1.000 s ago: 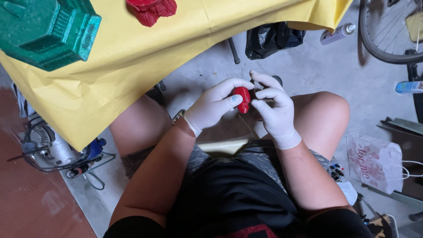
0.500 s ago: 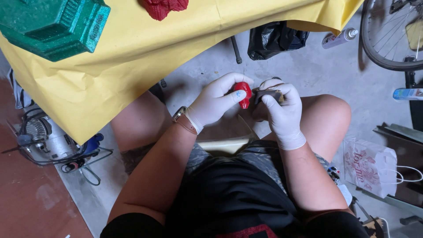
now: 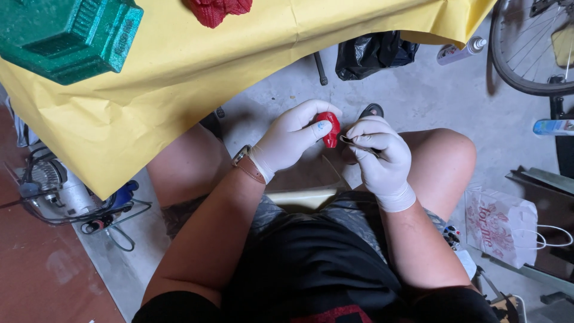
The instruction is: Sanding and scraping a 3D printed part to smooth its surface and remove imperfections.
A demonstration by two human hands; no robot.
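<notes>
Head view, looking straight down over the lap. The left hand (image 3: 293,140), in a pale glove, is closed around a small red piece (image 3: 329,128), fingers wrapped over its far side and the thumb pressing on its near face. The piece sits out in front of the knees, above the concrete floor (image 3: 418,96), not on the desk (image 3: 179,84). Its long axis runs roughly near to far, tipped a little, with the lower tip pointing back towards the person.

The right hand (image 3: 376,152), also gloved, sits just to the right of the piece, fingers curled shut on a thin dark tool (image 3: 353,142). The tool's tip points left, right at the lower edge of the red piece; touching or a hair apart, I cannot tell. So the piece lies left of the right hand and sits inside the left one.

Hard to read: most of the tool is buried in the right fist, so its kind stays unclear. The left fingers cover much of the red piece, and its shape is only half shown. On the yellow desk, far left, a green cast block (image 3: 66,36) is cut by the frame edge, and a second red object (image 3: 218,9) is clipped at the top.
</notes>
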